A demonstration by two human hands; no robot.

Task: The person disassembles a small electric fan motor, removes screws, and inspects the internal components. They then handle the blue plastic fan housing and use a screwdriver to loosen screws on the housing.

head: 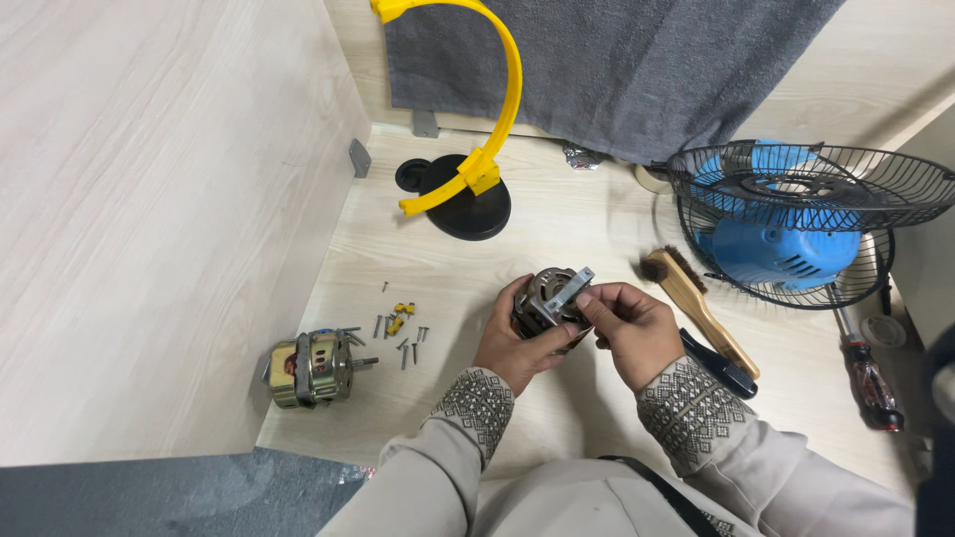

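My left hand (510, 343) cups a small round metal motor part (543, 296) from below, just above the wooden table (448, 259). My right hand (633, 328) pinches a flat grey metal bracket (570, 289) that lies across the top of that part. Both sleeves are beige with patterned cuffs. A second motor (310, 367), brass-coloured with a steel shaft, lies on the table to the left. Loose screws (408, 343) and small yellow pieces (400, 317) are scattered between it and my hands.
A blue fan in a black wire cage (796, 219) lies at the right. A wooden-handled brush (696, 303), black-handled pliers (721, 366) and a red-handled screwdriver (871, 383) lie near it. A yellow arc on a black round base (468, 199) stands behind, before a grey cloth (617, 70).
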